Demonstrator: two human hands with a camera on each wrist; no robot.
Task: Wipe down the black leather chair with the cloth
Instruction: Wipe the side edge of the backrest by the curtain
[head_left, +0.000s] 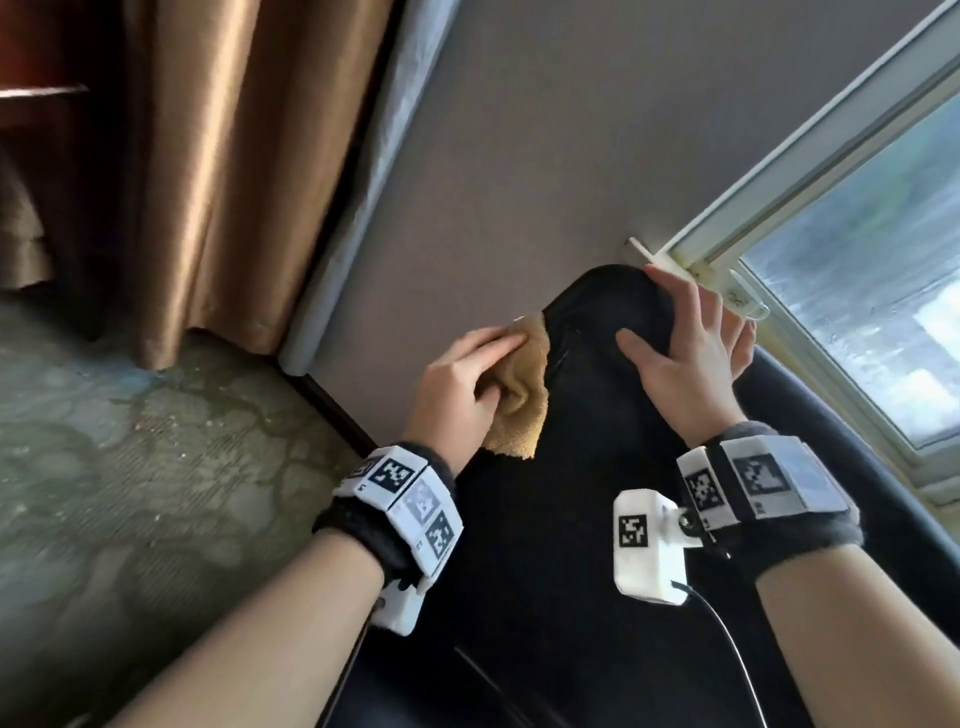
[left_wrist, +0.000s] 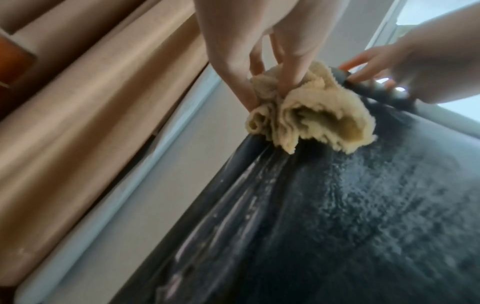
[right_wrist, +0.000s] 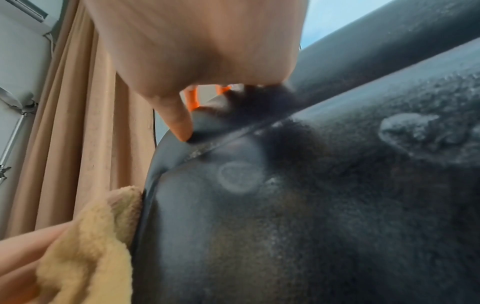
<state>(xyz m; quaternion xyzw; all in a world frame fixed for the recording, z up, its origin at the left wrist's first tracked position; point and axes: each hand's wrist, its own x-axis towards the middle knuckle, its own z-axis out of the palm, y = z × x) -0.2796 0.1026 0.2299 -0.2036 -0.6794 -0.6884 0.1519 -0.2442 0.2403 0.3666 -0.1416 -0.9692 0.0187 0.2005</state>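
Observation:
The black leather chair (head_left: 571, 493) fills the lower middle of the head view, its rounded top edge near the window. My left hand (head_left: 467, 379) grips a bunched tan cloth (head_left: 519, 395) and presses it against the chair's left edge. In the left wrist view the fingers (left_wrist: 293, 67) dig into the cloth (left_wrist: 324, 115) on the edge piping of the chair (left_wrist: 363, 205). My right hand (head_left: 685, 343) curls over the chair's top, thumb on the front. The right wrist view shows that thumb (right_wrist: 179, 121) on the leather of the chair (right_wrist: 285, 226) and the cloth (right_wrist: 91, 246) at lower left.
A brown curtain (head_left: 208, 171) hangs at the left over patterned carpet (head_left: 130, 467). A grey wall (head_left: 545, 156) stands behind the chair. A white-framed window (head_left: 857, 260) is at the right, close to my right hand. A cable (head_left: 727, 649) trails from the right wrist camera.

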